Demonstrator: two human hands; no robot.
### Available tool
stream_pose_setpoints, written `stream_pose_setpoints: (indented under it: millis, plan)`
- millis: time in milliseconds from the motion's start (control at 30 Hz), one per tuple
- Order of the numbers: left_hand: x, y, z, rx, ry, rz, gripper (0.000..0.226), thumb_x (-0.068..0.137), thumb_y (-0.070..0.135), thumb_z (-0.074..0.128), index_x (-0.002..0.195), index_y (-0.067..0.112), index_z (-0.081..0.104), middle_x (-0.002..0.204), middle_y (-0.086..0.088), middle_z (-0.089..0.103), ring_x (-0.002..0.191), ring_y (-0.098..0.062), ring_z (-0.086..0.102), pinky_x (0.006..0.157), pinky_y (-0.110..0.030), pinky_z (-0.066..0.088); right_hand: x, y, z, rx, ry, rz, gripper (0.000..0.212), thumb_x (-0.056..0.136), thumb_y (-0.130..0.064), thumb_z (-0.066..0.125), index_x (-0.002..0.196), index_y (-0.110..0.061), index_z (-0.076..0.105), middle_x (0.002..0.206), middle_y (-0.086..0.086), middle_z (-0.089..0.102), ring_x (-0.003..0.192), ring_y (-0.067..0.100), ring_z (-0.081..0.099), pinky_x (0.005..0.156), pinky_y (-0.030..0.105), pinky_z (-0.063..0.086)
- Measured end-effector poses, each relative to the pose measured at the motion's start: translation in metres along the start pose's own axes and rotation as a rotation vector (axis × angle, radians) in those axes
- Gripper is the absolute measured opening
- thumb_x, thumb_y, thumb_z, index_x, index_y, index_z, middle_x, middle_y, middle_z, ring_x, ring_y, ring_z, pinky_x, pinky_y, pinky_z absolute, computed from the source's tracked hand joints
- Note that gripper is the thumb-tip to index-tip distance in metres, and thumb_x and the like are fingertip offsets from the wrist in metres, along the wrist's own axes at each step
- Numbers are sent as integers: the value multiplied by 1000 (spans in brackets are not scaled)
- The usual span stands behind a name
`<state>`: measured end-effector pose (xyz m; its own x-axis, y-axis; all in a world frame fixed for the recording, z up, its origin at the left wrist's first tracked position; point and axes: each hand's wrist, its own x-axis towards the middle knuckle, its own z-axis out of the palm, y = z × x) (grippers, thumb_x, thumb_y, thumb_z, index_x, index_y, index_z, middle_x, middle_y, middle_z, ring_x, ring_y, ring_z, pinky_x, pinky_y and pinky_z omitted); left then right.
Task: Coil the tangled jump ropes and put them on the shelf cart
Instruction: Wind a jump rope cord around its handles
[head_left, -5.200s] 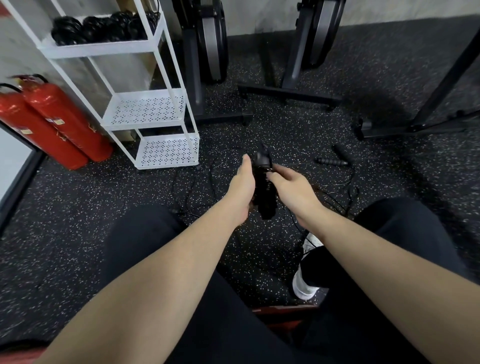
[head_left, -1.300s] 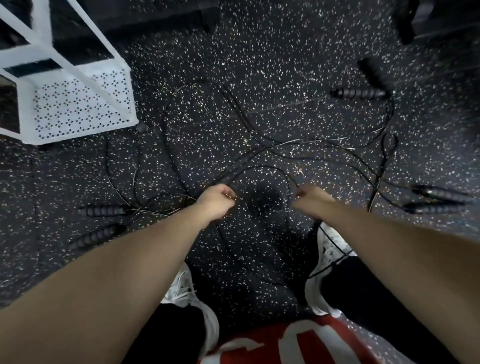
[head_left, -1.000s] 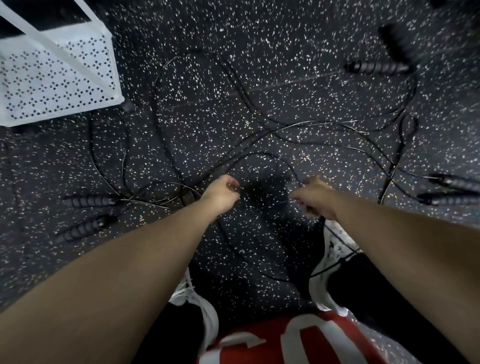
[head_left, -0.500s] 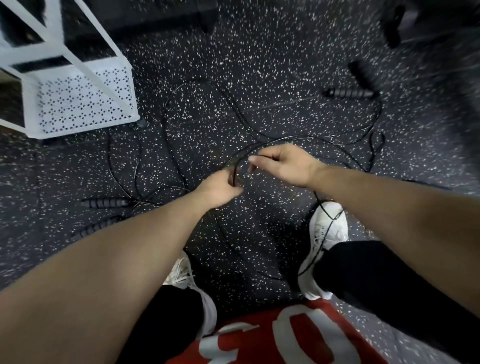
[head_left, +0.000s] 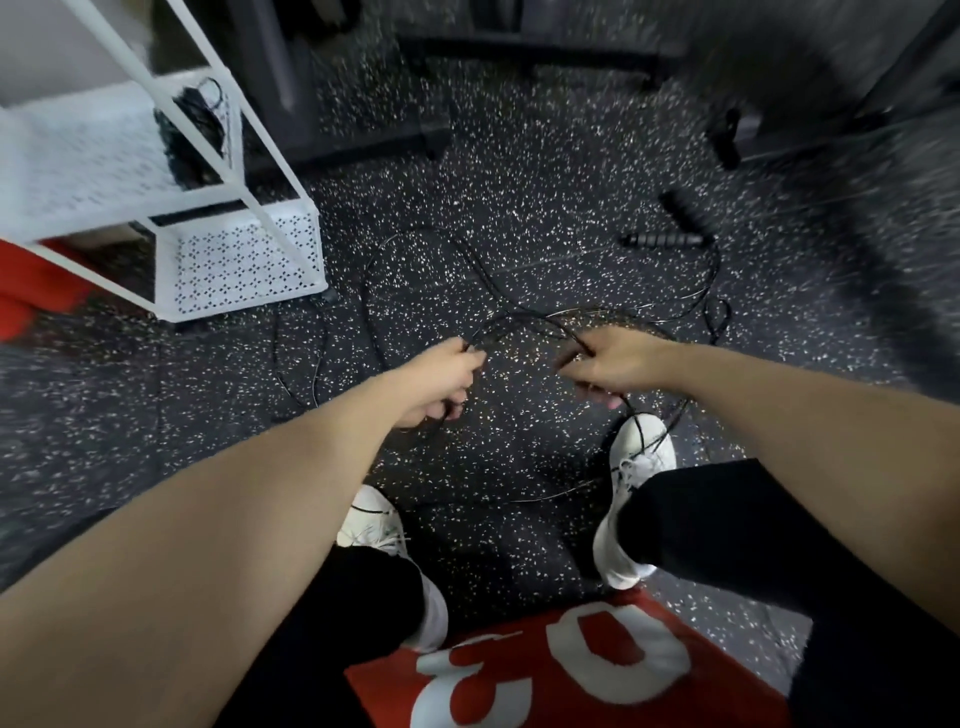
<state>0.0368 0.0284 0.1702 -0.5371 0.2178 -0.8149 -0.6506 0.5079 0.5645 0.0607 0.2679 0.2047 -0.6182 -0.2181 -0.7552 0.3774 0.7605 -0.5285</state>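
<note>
Head view: our left hand and right hand, fingers curled, each grip thin black jump rope cord arching between them above speckled rubber floor.

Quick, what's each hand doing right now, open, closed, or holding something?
Left hand: closed, gripping the black jump rope cord.
Right hand: closed, gripping the same cord's loop.
</note>
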Motion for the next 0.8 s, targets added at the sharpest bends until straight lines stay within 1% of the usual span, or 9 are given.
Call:
stream_pose_setpoints:
  millis: [67, 133, 233, 300, 433, 533, 633, 700, 800]
  plan:
    - [-14, 13, 7, -102, -4, 53, 9, 109, 26, 47, 112, 22, 54, 74, 5, 41, 61, -9, 37, 57, -28, 40, -8, -9, 6, 37, -6, -34, 24, 104, -20, 57, 127, -16, 59, 82, 3, 72, 61, 19, 63, 65, 32, 56]
    - [-25, 21, 14, -197, 1, 85, 8, 109, 24, 48, 109, 20, 55, 72, 6, 41, 59, -9, 37, 57, -29, 43, -16, -17, 13, 76, 17, -84, 44, 101, -21, 62, 142, -23, 48, 103, 7, 73, 79, 26, 73, 79, 40, 62]
    - [-39, 24, 21, -328, 5, 100, 35, 108, 24, 50, 142, 15, 46, 66, 7, 42, 52, -8, 38, 53, -30, 46, -31, -26, 21, 286, 60, -178, 68, 96, -25, 69, 152, -37, 33, 120, 0, 65, 87, 24, 74, 85, 43, 62]
    - [-50, 25, 27, -382, 13, 107, 37, 108, 24, 48, 143, 13, 46, 69, 4, 41, 52, -10, 40, 51, -31, 49, -45, -33, 25, 407, 74, -222, 60, 97, -35, 67, 149, -42, 38, 120, -6, 65, 84, 23, 74, 81, 38, 62]
    - [-75, 32, 41, -420, 74, 164, 26, 111, 28, 43, 129, 12, 54, 77, -1, 45, 64, -15, 46, 68, -42, 61, -68, -46, 29, 387, 200, -213, 37, 103, -50, 50, 135, -33, 58, 113, -3, 70, 68, 14, 61, 59, 26, 52]
    - [-92, 31, 49, -367, 95, 212, 22, 111, 29, 41, 115, 13, 56, 106, -11, 67, 85, -22, 63, 82, -45, 62, -78, -55, 30, 498, 270, -193, 39, 106, -54, 37, 121, -31, 64, 96, -1, 64, 58, 9, 43, 49, 24, 37]
    - [-108, 26, 59, -332, 74, 281, 18, 109, 16, 41, 114, 17, 59, 112, -8, 72, 91, -24, 67, 83, -44, 56, -91, -65, 28, 782, 249, -257, 33, 107, -42, 44, 121, -21, 65, 71, -5, 49, 48, 7, 29, 41, 22, 19]
    - [-118, 23, 68, -293, 41, 319, 30, 100, -1, 43, 111, 22, 59, 111, -4, 70, 88, -24, 66, 83, -42, 51, -102, -74, 25, 900, 239, -287, 26, 105, -31, 49, 121, -16, 63, 64, -7, 44, 47, 8, 25, 42, 22, 15]
    - [-134, 16, 81, -128, -119, 350, 50, 91, -11, 46, 119, 28, 59, 123, 1, 69, 101, -21, 64, 83, -39, 47, -118, -83, 23, 1030, 264, -304, 21, 102, -25, 53, 117, -18, 65, 61, -9, 40, 48, 8, 22, 45, 25, 11]
